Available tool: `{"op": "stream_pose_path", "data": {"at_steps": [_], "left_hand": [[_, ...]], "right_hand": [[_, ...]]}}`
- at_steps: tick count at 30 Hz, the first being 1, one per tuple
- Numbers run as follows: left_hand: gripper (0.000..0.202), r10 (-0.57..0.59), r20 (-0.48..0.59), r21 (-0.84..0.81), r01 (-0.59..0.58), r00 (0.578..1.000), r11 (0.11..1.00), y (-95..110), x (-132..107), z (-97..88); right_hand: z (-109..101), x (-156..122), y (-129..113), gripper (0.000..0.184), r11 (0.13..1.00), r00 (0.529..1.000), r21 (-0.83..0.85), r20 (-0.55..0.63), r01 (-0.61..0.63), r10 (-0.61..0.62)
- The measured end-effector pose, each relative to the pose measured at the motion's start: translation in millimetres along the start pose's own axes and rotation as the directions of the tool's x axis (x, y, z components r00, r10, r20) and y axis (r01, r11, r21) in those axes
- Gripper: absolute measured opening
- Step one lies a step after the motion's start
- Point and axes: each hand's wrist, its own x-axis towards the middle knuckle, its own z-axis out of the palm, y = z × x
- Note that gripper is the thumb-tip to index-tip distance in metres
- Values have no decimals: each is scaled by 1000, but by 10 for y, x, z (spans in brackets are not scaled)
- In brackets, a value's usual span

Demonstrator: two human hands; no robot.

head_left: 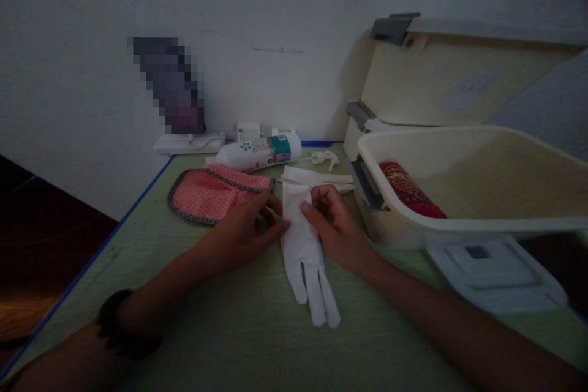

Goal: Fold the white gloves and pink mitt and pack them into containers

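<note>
A white cloth glove (301,251) hangs with its fingers pointing toward me. My right hand (337,226) pinches its right edge near the cuff, thumb on the front and fingers behind. My left hand (250,226) is at the left edge, the thumb tip touching the cloth and the other fingers curved, apart from the thumb. Behind the cuff lies another white cloth piece (321,179), perhaps a second glove. A pink cloth (202,196) with a black-and-white checked border lies just beyond my left hand.
A white bottle (257,152) lies on its side by the wall, near a white trigger nozzle (325,159). To the right, an open cream storage box (399,229) holds a red patterned roll (408,190). A pale lid-like item (498,272) and a blurred-out device (169,86) flank the green table (220,331).
</note>
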Motion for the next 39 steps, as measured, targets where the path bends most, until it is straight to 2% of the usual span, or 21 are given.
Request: {"op": "stream_pose_path", "data": {"at_steps": [3, 6, 10, 18, 23, 28, 33, 39], "left_hand": [[20, -11, -32, -61, 9, 999, 998, 4, 2, 5], [19, -4, 2, -99, 4, 1000, 995, 5, -1, 21], [19, -10, 7, -84, 10, 1000, 996, -13, -2, 60], [22, -44, -8, -195, 42, 999, 980, -76, 21, 96], [19, -50, -35, -179, 43, 998, 983, -37, 11, 57], [20, -43, -7, -164, 41, 999, 986, -20, 21, 51], [16, -29, -27, -199, 23, 999, 980, -44, 12, 78], [14, 10, -109, -105, -21, 994, 994, -49, -1, 83]], "right_hand": [[-11, 12, 1, 13, 998, 1000, -71, -22, -2, 1], [-13, 17, -13, 15, 996, 1000, -93, -17, -8, 6], [-10, 17, -25, 18, 995, 1000, -95, -4, -19, 18], [-15, 13, -26, 14, 998, 999, -58, 38, -20, 23], [-17, 5, -6, 10, 998, 997, -43, 61, -39, 42], [-17, 14, 0, 11, 996, 998, -88, 63, -14, 19], [-14, 17, 13, 12, 994, 998, -109, 65, 3, 4], [-13, 12, 33, 13, 996, 998, -90, 67, -5, 11]]}}
